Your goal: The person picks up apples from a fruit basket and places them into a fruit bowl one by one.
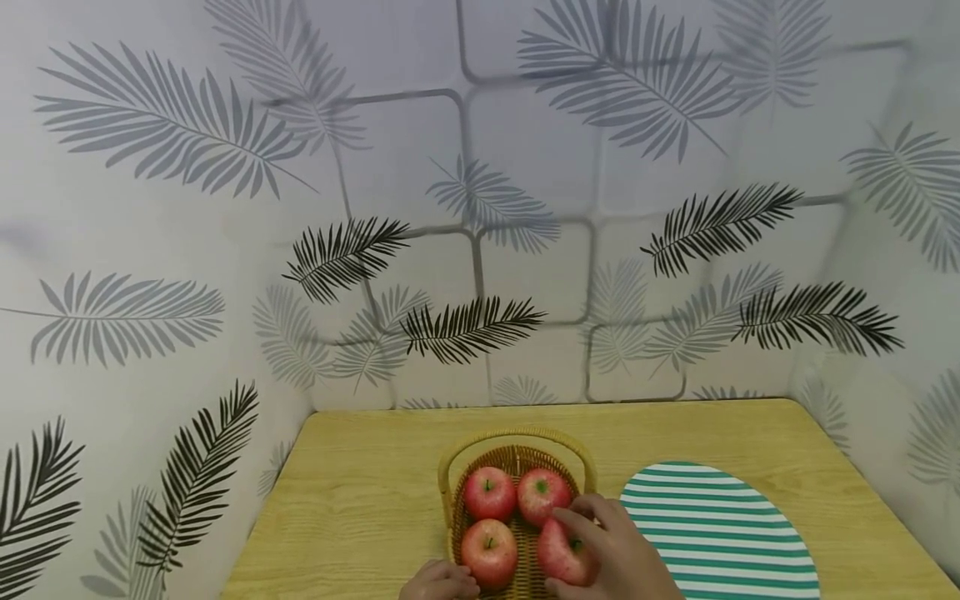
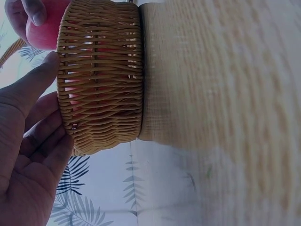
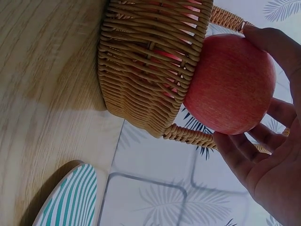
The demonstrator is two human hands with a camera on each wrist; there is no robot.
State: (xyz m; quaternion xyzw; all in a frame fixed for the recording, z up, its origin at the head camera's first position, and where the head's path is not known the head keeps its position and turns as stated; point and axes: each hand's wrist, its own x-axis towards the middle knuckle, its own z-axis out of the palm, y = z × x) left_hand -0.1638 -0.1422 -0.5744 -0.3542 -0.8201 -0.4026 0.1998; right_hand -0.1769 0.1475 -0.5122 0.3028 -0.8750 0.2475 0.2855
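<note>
My right hand holds a red apple at the right side of a wicker basket. In the right wrist view, thumb and fingers curve round this apple, which sits above the woven rim, partly overlapping it. Three other red apples show inside the basket: one at back left, one at back right and one at front left. My left hand grips the basket's left rim, thumb and fingertips against the weave in the left wrist view. The basket's near end is cut off.
A round mat with green and white stripes lies right of the basket on the wooden table. The basket's handle arches over its far part. Walls with a leaf pattern enclose the table's back and sides.
</note>
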